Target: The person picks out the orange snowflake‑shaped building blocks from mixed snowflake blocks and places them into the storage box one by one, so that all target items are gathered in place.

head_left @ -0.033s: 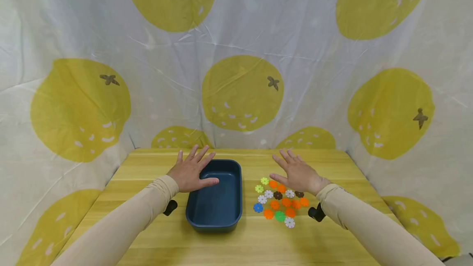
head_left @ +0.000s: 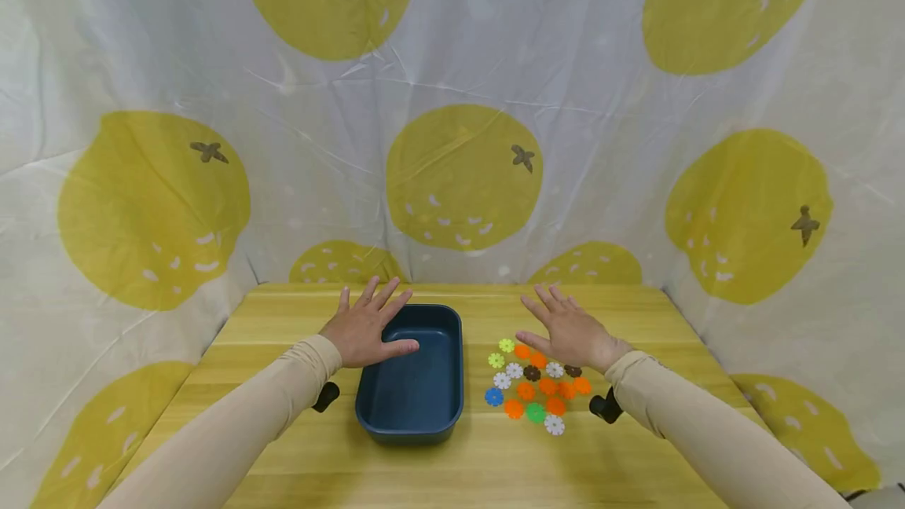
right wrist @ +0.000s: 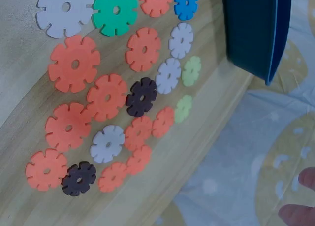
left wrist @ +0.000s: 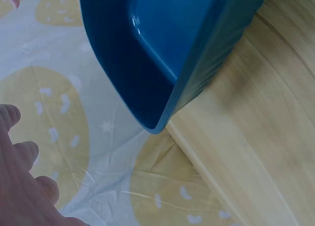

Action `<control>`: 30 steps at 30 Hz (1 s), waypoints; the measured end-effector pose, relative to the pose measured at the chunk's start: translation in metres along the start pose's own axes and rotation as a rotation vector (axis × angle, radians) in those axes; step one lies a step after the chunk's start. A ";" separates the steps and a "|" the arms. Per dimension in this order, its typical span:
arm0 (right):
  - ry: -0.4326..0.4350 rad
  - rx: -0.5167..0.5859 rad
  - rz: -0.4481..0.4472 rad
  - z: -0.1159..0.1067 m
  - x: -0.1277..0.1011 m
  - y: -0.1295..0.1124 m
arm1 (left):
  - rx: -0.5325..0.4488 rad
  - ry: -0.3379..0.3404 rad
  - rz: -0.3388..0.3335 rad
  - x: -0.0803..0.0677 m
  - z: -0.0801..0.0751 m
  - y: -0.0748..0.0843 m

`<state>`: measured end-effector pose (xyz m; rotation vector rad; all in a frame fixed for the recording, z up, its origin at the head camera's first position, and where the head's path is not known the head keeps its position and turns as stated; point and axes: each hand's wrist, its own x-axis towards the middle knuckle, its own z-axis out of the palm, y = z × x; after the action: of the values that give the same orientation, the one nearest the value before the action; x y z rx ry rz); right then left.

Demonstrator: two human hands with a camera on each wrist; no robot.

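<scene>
While your left hand (head_left: 364,328) rests spread on the dark blue rectangular plastic tray (head_left: 413,407) rim and your right hand (head_left: 569,332) hovers flat, empty, the flat toothed plastic discs (head_left: 533,383) look light, stiff and slippery. Pinch each by its notched edge.

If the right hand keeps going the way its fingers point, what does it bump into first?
Probably nothing on the table: the right hand points past bare wood toward the lemon-print cloth behind, though depth is unclear.
</scene>
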<state>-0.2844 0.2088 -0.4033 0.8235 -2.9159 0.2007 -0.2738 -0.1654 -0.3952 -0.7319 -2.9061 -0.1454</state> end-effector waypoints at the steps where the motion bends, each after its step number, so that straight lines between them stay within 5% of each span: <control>1: 0.001 0.004 0.001 0.000 0.000 0.000 | -0.002 0.001 -0.002 0.000 0.000 0.000; 5: -0.005 0.014 0.007 -0.002 0.002 0.003 | 0.009 -0.005 -0.031 0.000 0.001 -0.003; 10: -0.026 0.034 0.071 -0.004 0.003 0.016 | 0.001 -0.040 -0.167 -0.001 0.005 -0.007; 20: -0.059 0.051 0.156 0.003 -0.002 0.043 | -0.301 -0.265 -0.447 -0.010 0.051 -0.016; 30: -0.111 0.072 0.191 0.011 -0.004 0.053 | -0.407 -0.281 -0.493 -0.011 0.073 -0.009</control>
<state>-0.3096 0.2535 -0.4195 0.5817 -3.1085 0.2863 -0.2763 -0.1689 -0.4694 -0.0540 -3.3102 -0.7581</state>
